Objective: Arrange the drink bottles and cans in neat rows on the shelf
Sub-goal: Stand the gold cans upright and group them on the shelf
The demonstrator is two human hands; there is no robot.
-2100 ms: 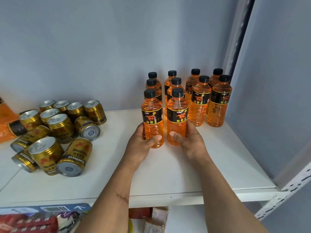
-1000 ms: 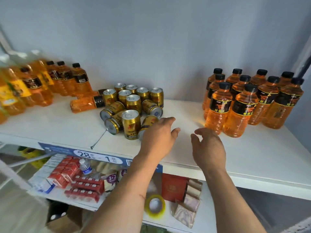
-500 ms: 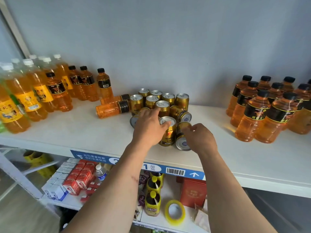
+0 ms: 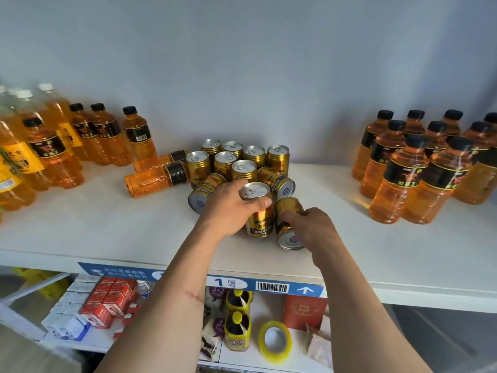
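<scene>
Looking at the whole shelf (image 4: 107,238), I'd say this job is maybe a third done. The black-capped orange bottles on the right (image 4: 419,168) already stand in tidy rows at the far end, so that block looks finished. The mixed bottles on the left (image 4: 67,146) are upright but loose, with taller white-capped ones crowding the edge, and two bottles lying on their sides (image 4: 156,176) just beside the cans still need standing up.

The gold cans (image 4: 236,162) sit in the middle: a few upright at the back in rough rows, several tipped over in front. That's where the work is now. The left hand (image 4: 228,208) grips an upright can (image 4: 256,208) around its top, and the right hand (image 4: 312,227) has fingers curled around a tipped can (image 4: 286,227) right beside it, probably about to stand it up.

The shelf itself is plain white board against a pale grey-blue wall, with a blue price strip (image 4: 269,286) along its front lip. The lower shelf holds red cartons (image 4: 107,300), yellow bottles (image 4: 238,329) and a roll of tape (image 4: 275,341).
</scene>
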